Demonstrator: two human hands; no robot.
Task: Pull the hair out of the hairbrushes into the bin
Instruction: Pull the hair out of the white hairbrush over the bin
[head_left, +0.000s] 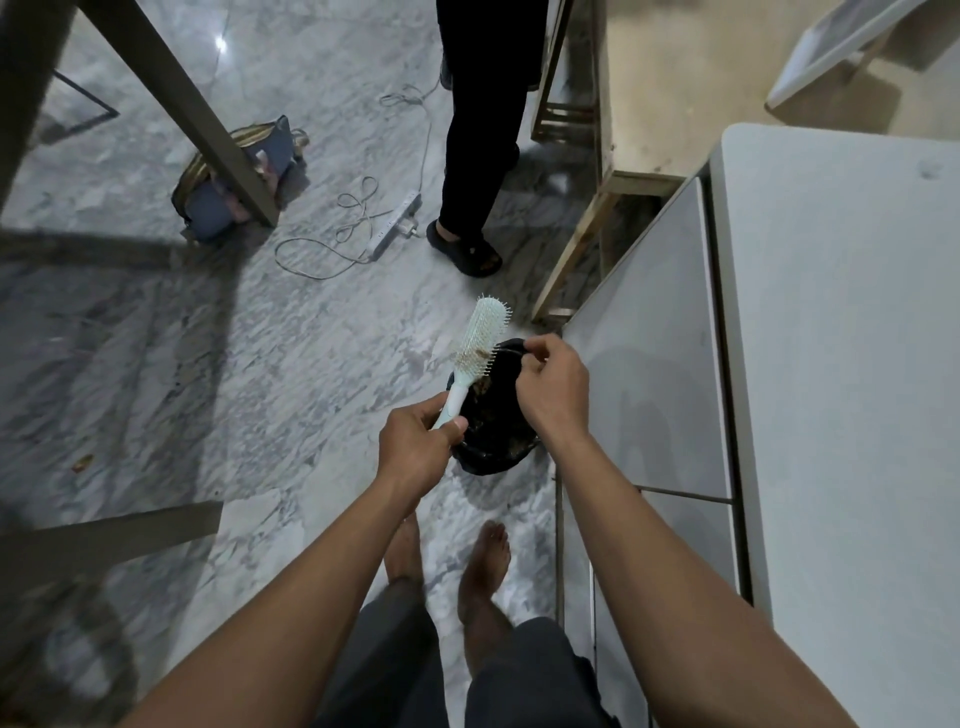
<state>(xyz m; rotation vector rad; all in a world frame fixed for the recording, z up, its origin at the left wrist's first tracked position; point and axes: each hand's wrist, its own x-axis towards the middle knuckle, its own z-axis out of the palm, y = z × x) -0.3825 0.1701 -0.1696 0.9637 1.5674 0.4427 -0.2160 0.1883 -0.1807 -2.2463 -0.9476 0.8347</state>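
Here the left hand grips the handle of a pale brush, held tilted over the black bin on the floor. The right hand, fingers pinched narrow, pulls hair from the bristles.

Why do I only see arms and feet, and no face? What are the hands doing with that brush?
The camera sits on the person's head and looks down, so you see what they see: their own arms and bare feet on the marble floor. The left hand holds a pale hairbrush by its handle. A clump of hair is stuck in the bristles. The right hand pinches strands of it with its fingers and pulls them sideways. Right below is a black bin with hair already in it. The legs in black further away belong to someone else standing nearby.
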